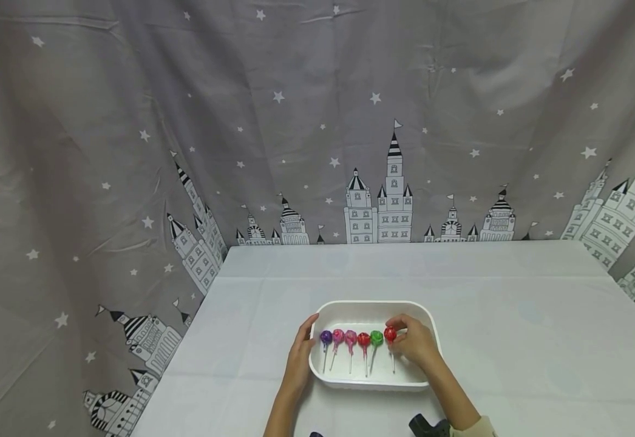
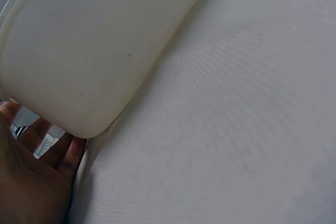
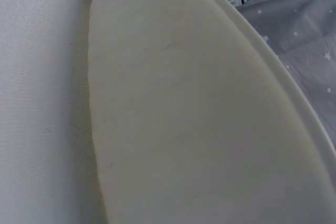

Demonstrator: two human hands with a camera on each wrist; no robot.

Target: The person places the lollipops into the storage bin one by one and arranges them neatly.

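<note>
Only the outer wall of the white tray (image 1: 425, 321) is shown in both wrist views; its contents are hidden there, and the forearms are cut off at the head view's lower edge. Six lollipops are counted in the tray, in a row from left to right: one purple (image 1: 325, 337), two pink (image 1: 338, 335), one red (image 1: 363, 340), one green (image 1: 376, 337), one red lollipop (image 1: 390, 334). The left hand (image 1: 300, 357) is laid with relaxed fingers against the tray's left wall. The last red lollipop is pinched by the right hand (image 1: 417, 341), just beside its fingertips. A white-covered table (image 1: 514, 315) and a grey star-and-castle curtain (image 1: 132, 152) are seen behind.
</note>
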